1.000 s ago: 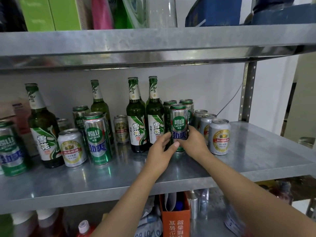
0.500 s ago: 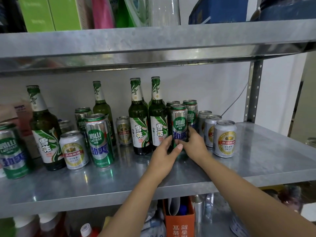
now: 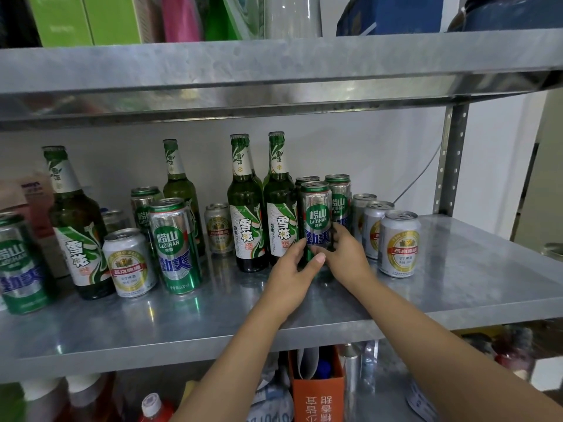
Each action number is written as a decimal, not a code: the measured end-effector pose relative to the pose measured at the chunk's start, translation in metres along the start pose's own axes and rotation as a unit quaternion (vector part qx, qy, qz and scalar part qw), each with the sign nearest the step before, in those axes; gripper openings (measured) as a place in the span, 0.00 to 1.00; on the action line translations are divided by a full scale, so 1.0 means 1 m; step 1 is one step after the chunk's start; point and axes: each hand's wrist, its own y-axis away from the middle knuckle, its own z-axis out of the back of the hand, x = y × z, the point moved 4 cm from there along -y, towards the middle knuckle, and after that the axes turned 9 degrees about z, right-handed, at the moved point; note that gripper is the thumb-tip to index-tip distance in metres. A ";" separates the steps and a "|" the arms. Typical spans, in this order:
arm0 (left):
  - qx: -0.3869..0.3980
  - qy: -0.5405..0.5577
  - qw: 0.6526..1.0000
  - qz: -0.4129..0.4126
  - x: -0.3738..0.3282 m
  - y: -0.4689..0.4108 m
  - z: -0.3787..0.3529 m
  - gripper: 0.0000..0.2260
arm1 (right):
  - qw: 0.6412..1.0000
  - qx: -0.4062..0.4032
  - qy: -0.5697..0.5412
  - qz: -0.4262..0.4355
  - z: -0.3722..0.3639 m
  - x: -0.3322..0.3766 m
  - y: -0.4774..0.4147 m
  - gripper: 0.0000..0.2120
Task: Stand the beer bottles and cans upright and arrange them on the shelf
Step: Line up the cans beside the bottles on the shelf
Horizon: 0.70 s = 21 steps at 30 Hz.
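Note:
A tall green and silver Laoshan can [image 3: 316, 213] stands upright on the metal shelf [image 3: 475, 278], just right of two green Snow beer bottles [image 3: 247, 208]. My left hand [image 3: 294, 274] and my right hand [image 3: 342, 254] both grip the lower part of this can, one from each side. More tall green cans [image 3: 338, 196] stand behind it. Three short white and gold cans [image 3: 398, 243] stand in a row to its right. All bottles and cans in view are upright.
To the left stand another tall green can [image 3: 175, 245], a short white can [image 3: 129, 263], a green bottle [image 3: 74, 223] and several more cans and bottles behind. An upper shelf [image 3: 274, 68] hangs overhead. A steel post [image 3: 451, 159] rises at the right. Clutter fills the level below.
Both hands have stayed wrapped round the tall green can, which has shifted slightly back toward the other cans. The camera has moved a little closer and to the left.

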 end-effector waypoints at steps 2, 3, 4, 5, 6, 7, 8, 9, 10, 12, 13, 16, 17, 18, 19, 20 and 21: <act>0.002 0.001 1.000 0.002 0.000 0.000 0.000 0.31 | 1.000 0.001 -0.001 -0.002 0.000 0.000 0.000 0.24; 0.002 0.002 1.000 0.003 0.000 0.000 0.000 0.31 | 1.000 0.002 -0.003 -0.002 0.000 0.000 0.000 0.24; 0.002 0.002 1.000 0.004 0.000 0.000 0.000 0.31 | 1.000 0.003 -0.004 -0.003 0.000 0.000 0.001 0.24; 0.002 0.001 1.000 0.004 0.000 0.000 0.000 0.31 | 1.000 0.004 -0.006 -0.003 0.000 0.000 0.001 0.25; 0.001 -0.001 1.000 0.005 0.001 0.000 0.000 0.31 | 1.000 0.003 -0.007 -0.003 -0.001 0.000 0.002 0.25; 0.001 -0.003 1.000 0.005 0.000 0.001 0.000 0.31 | 1.000 0.003 -0.009 -0.004 0.000 0.000 0.003 0.24; 0.001 -0.004 1.000 0.006 0.000 0.001 0.000 0.31 | 1.000 0.002 -0.011 -0.004 0.000 0.001 0.003 0.24; 0.002 -0.006 1.000 0.006 0.000 0.001 0.000 0.31 | 1.000 0.001 -0.011 -0.005 0.000 0.001 0.004 0.24; 0.002 -0.006 1.000 0.007 -0.001 0.002 0.000 0.31 | 1.000 0.000 -0.008 -0.005 0.000 0.002 0.005 0.23; 0.002 -0.007 1.000 0.006 -0.001 0.003 0.000 0.31 | 1.000 -0.001 -0.005 -0.007 0.001 0.002 0.006 0.23; 0.002 -0.009 1.000 0.007 -0.002 0.003 -0.001 0.31 | 1.000 -0.001 -0.005 -0.010 0.001 0.002 0.006 0.24; -0.004 -0.004 1.000 0.008 -0.007 0.007 0.000 0.29 | 1.000 -0.009 -0.008 -0.024 0.005 0.003 0.007 0.32; -0.011 0.001 1.000 0.004 -0.010 0.009 0.001 0.28 | 0.999 -0.012 -0.008 -0.029 0.008 0.004 0.007 0.34; -0.024 0.005 1.000 0.000 -0.013 0.011 0.004 0.27 | 0.999 -0.018 -0.008 -0.028 0.011 0.006 0.008 0.35; -0.038 0.007 0.999 -0.009 -0.017 0.014 0.008 0.25 | 0.999 -0.025 -0.007 -0.025 0.015 0.009 0.009 0.35; -0.051 0.010 0.998 -0.019 -0.020 0.017 0.013 0.23 | 0.999 -0.037 -0.007 -0.018 0.019 0.013 0.011 0.35; -0.062 0.015 0.998 -0.029 -0.024 0.021 0.018 0.22 | 0.999 -0.050 -0.007 -0.012 0.023 0.019 0.014 0.35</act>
